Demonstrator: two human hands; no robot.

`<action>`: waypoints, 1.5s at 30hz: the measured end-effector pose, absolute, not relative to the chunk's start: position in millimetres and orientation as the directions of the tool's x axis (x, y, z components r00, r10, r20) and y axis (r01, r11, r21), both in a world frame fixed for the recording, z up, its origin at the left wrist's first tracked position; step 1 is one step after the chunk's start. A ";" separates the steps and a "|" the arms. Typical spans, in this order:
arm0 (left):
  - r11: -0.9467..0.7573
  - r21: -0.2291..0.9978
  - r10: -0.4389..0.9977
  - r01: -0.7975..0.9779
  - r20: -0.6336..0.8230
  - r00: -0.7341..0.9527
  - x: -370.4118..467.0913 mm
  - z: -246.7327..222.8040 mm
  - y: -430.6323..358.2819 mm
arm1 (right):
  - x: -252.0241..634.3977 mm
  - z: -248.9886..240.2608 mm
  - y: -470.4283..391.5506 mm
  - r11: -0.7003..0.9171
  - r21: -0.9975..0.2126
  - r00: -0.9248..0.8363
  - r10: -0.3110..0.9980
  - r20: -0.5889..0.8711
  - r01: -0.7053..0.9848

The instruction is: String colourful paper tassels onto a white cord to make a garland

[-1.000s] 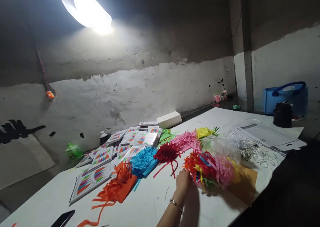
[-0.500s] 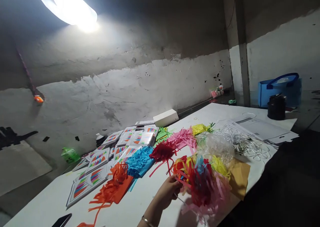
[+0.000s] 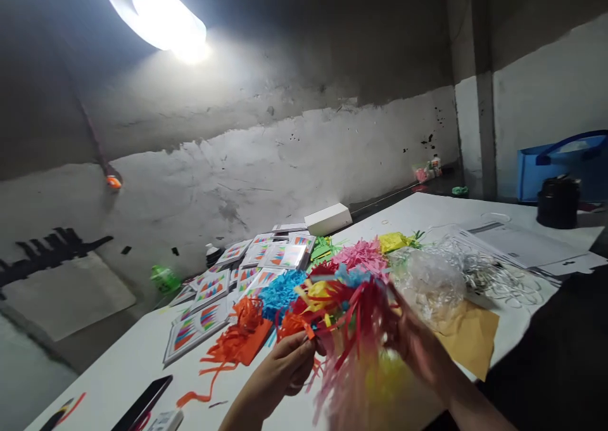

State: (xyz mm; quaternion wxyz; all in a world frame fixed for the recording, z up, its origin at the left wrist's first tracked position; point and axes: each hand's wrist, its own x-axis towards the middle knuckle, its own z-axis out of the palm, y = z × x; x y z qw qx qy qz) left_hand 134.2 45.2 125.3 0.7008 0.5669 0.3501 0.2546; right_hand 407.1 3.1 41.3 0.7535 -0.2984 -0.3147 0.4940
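Observation:
A bunch of multicoloured tissue-paper tassels (image 3: 351, 329) in red, yellow, blue and pink hangs between my two hands above the table. At its left side, my left hand (image 3: 297, 358) is closed in a pinch on an orange-red tassel end. My right hand (image 3: 413, 339), blurred by motion, grips the bunch from the right, its fingertips partly hidden by the strips. Beyond the bunch lie a pink fringe (image 3: 363, 257) and a blue fringe (image 3: 280, 295). An orange fringe (image 3: 242, 333) rests nearest my left hand on the table.
Stacked printed cards (image 3: 204, 323) cover the left of the white table (image 3: 266, 396), with a white box (image 3: 327, 218) behind. Clear plastic (image 3: 434, 282), brown paper (image 3: 475, 329) and white sheets (image 3: 517, 244) lie right. A phone (image 3: 142, 402) lies in front; a black container (image 3: 558, 203) stands far right.
The tassel bunch has been lifted off the table. My right hand has come into view on its right side. The view has swung left, so the scene sits further right.

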 end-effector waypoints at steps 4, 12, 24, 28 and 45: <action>0.293 0.956 0.766 -0.001 -0.234 0.599 98.1 124.2 43.7 | 397.1 35.8 36.1 0.329 -0.817 0.389 0.910 0.141 -0.474; 0.352 0.926 0.795 -0.135 -0.220 0.566 60.4 88.2 52.1 | 373.2 -26.2 32.4 0.203 -0.979 0.320 0.929 0.187 -0.018; 0.217 0.923 0.887 -0.317 -0.051 0.459 -22.8 101.5 42.8 | 372.0 -29.5 46.1 0.227 -0.831 0.013 0.962 0.271 0.508; 0.120 0.917 0.941 -0.380 0.017 0.338 -54.8 109.8 35.1 | 370.9 -34.6 58.8 0.227 -0.733 -0.098 0.972 0.215 0.642; -0.068 0.839 0.995 -0.540 0.020 -0.094 -97.0 104.5 36.7 | 358.3 -13.8 78.4 0.395 -0.614 -0.470 0.882 0.044 0.684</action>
